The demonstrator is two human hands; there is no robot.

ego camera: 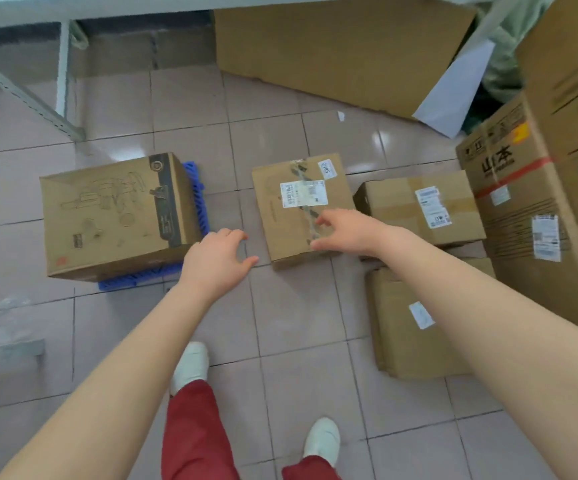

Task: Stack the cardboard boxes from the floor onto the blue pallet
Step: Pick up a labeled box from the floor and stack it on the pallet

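Observation:
A printed cardboard box point(107, 216) rests on the blue pallet point(195, 195), which shows only along the box's right and front edges. A taped box with a white label point(280, 216) stands on the tiled floor in the middle. My right hand point(346, 232) hovers over its near right corner, fingers spread, holding nothing. My left hand point(216, 259) is open over the floor between that box and the pallet. Two more boxes lie to the right: a labelled one point(401, 209) and a nearer one point(405, 327).
Tall stacked cartons point(537, 216) line the right side. A flattened cardboard sheet point(343, 50) leans at the back. A metal rack leg point(27, 95) crosses the upper left. Clear plastic wrap point(3, 327) lies at the left. My feet point(190, 365) stand on the tiles.

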